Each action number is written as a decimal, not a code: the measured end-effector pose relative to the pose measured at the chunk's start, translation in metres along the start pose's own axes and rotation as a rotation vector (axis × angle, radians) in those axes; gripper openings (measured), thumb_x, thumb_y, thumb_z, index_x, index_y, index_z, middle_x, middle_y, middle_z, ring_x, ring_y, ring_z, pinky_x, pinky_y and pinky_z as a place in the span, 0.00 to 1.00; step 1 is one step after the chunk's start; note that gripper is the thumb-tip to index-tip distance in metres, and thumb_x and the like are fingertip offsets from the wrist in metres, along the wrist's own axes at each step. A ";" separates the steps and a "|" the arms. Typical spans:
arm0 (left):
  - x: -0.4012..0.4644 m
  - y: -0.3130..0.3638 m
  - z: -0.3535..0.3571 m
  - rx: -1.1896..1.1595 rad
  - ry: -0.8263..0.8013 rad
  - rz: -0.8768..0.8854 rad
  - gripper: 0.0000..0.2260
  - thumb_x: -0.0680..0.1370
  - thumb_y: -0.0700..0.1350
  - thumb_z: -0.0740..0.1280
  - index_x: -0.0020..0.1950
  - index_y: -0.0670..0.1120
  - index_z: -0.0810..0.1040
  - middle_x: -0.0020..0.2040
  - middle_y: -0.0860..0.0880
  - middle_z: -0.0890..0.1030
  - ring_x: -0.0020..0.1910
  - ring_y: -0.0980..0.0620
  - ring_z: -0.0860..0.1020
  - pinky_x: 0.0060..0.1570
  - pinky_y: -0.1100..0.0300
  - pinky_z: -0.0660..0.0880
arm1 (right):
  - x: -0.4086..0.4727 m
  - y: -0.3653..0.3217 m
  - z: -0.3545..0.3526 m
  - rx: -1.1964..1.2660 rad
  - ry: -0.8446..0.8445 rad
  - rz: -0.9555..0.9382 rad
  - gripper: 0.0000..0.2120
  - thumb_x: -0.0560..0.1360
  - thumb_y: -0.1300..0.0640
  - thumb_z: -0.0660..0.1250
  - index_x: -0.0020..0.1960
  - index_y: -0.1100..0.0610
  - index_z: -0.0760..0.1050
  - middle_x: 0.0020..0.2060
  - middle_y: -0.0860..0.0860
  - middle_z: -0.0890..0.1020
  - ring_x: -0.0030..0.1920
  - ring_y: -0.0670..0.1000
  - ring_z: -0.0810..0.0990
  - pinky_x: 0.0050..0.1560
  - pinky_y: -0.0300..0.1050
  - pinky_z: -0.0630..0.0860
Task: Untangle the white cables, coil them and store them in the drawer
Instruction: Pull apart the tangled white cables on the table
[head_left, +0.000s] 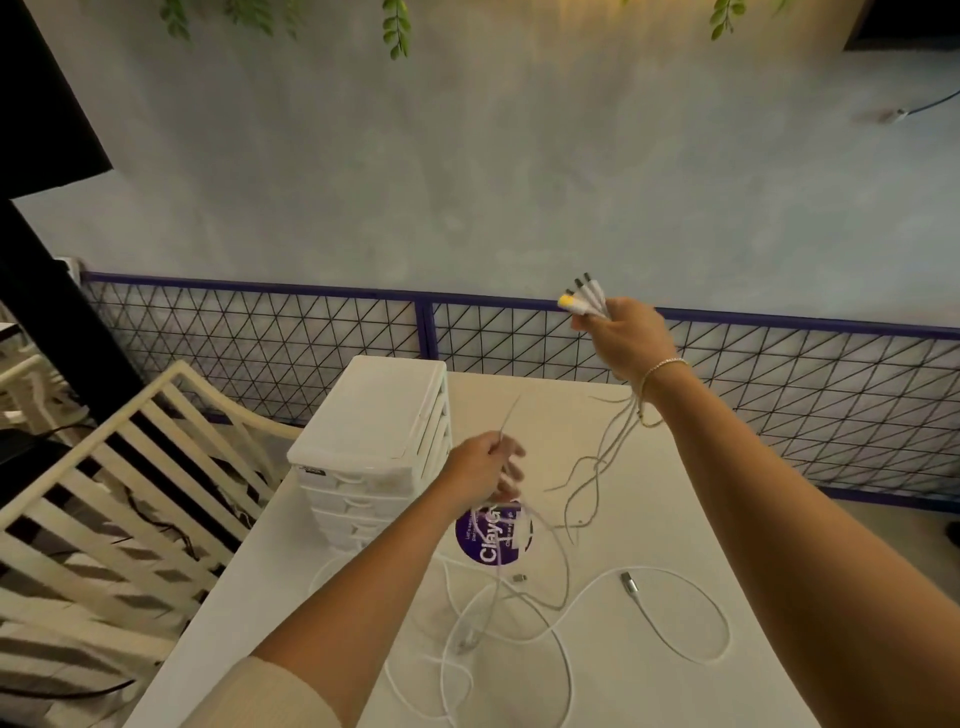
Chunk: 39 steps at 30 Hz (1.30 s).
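Gripping bunched white cable plugs (584, 299) upper right, right hand (631, 340) fisted | left hand (485, 467) pinches thin white cable strand (506, 418) centre frame | white plastic drawer tower (371, 431) beside it

A white worktop (649, 519) is seen from above, with a mesh railing (311, 332) and a pale wall behind it. A bundle of white cable ends (584, 299), one tipped yellow, is held raised in the grip of the right hand (626, 338); the strands are seen trailing down below the wrist toward the worktop. A single thin strand (509, 415) is pinched by the left hand (485, 467), lifted above a round purple sticker (491, 535). Loose white cables (675, 613) are spread in loops over the near worktop. A white drawer unit (374, 431), its drawers closed, is placed at the worktop's left edge, beside a slatted cream chair (130, 493).
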<state>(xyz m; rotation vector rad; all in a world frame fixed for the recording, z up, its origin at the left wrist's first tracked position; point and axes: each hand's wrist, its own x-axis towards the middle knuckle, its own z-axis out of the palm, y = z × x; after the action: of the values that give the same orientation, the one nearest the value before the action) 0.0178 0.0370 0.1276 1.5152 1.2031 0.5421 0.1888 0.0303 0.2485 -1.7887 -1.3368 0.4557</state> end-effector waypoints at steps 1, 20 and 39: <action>-0.001 0.016 0.000 -0.029 0.002 0.056 0.09 0.82 0.47 0.56 0.51 0.46 0.75 0.40 0.47 0.79 0.32 0.52 0.78 0.34 0.62 0.79 | -0.005 0.002 0.004 0.010 -0.077 0.005 0.15 0.77 0.51 0.63 0.53 0.63 0.77 0.30 0.51 0.72 0.27 0.47 0.66 0.28 0.41 0.65; -0.011 0.004 0.027 0.359 -0.194 0.078 0.02 0.79 0.45 0.63 0.50 0.49 0.75 0.40 0.52 0.80 0.35 0.57 0.76 0.39 0.65 0.74 | -0.020 0.022 0.013 -0.114 -0.003 0.039 0.10 0.75 0.55 0.64 0.37 0.58 0.74 0.26 0.50 0.69 0.28 0.47 0.66 0.28 0.38 0.62; 0.036 0.011 0.091 0.255 0.062 0.122 0.11 0.82 0.47 0.56 0.59 0.45 0.74 0.57 0.46 0.78 0.50 0.50 0.74 0.43 0.62 0.69 | -0.052 0.082 -0.017 0.270 -0.177 0.503 0.14 0.79 0.52 0.59 0.42 0.60 0.76 0.25 0.51 0.63 0.24 0.48 0.60 0.24 0.39 0.59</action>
<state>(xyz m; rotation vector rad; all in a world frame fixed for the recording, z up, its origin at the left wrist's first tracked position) 0.1118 0.0283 0.0989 1.8087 1.2702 0.5342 0.2312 -0.0310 0.1842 -1.8747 -0.8715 1.0357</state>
